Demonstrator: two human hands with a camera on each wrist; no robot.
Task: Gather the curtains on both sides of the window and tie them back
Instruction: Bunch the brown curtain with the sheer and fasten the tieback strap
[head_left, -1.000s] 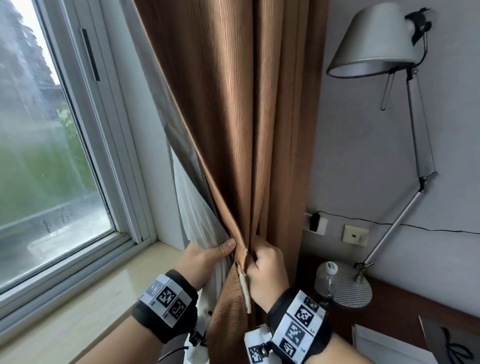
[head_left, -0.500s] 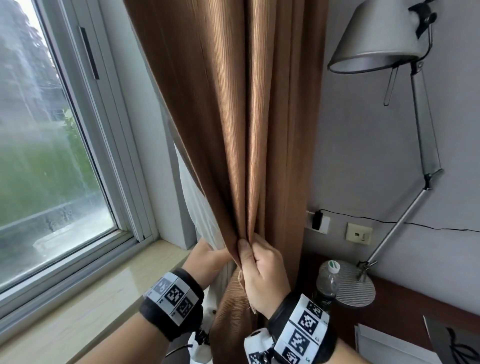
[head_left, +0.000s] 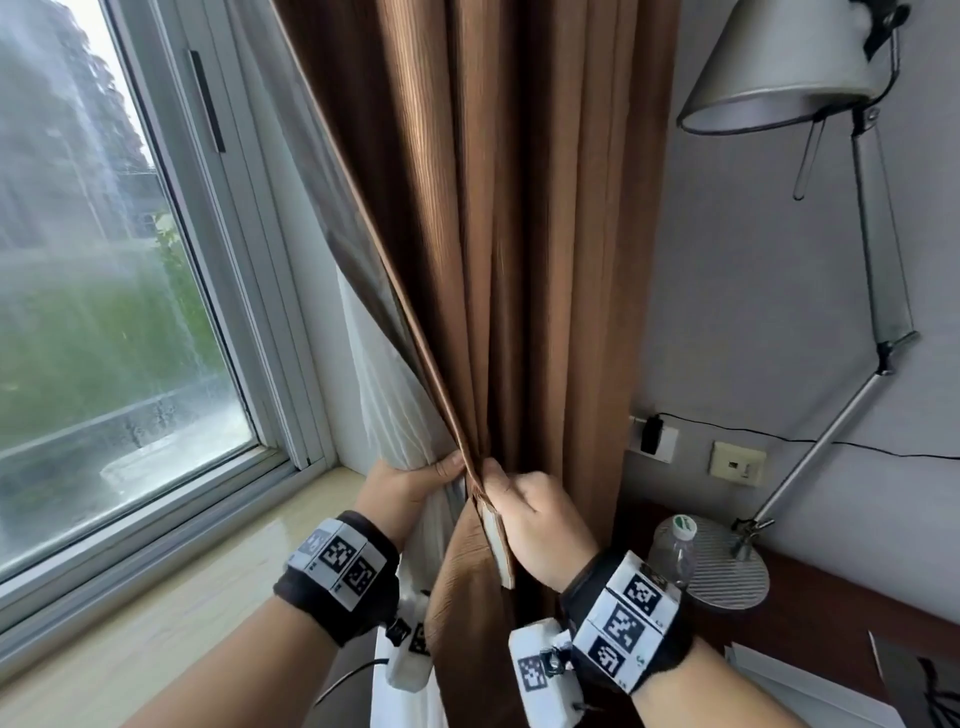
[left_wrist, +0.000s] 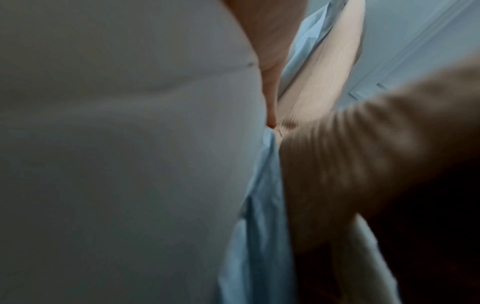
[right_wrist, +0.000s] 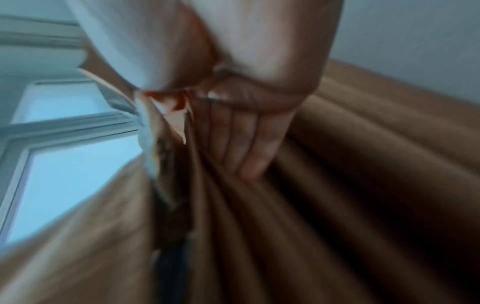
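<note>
The left hand (head_left: 410, 488) and right hand (head_left: 540, 525) are both full of cloth.
A white-framed glass window (head_left: 156, 312) is far left above a pale stone sill (head_left: 156, 623); the left hand grips the white sheer curtain (head_left: 384, 395), thumb across it; just beside it, the right hand is curled round the gathered folds of the brown ribbed curtain (head_left: 519, 234), hanging against the grey wall (head_left: 753, 312); further right, a clear plastic bottle (head_left: 672, 553) sits by the silver metal desk lamp (head_left: 779, 67).
</note>
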